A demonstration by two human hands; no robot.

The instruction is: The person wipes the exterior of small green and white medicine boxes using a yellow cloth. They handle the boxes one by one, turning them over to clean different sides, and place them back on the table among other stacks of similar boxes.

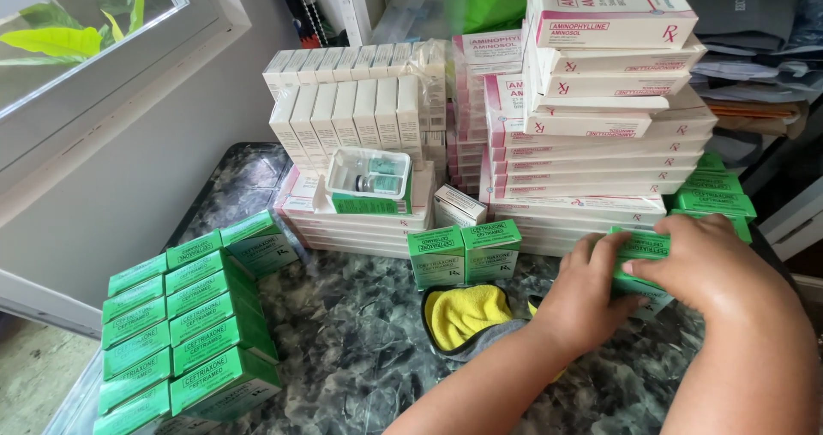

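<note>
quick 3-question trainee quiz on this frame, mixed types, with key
1. True or false: both hands grip one green box.
2. The open white tray holding a vial sits on: A) white-and-pink boxes B) the yellow cloth C) the windowsill.
3. Fill in: two upright green boxes stand just behind the ____ cloth.

Key:
1. True: the left hand and right hand both clasp the green box.
2. A: the tray rests on a stack of white-and-pink boxes.
3. Yellow: the upright pair stands behind the yellow cloth.
</note>
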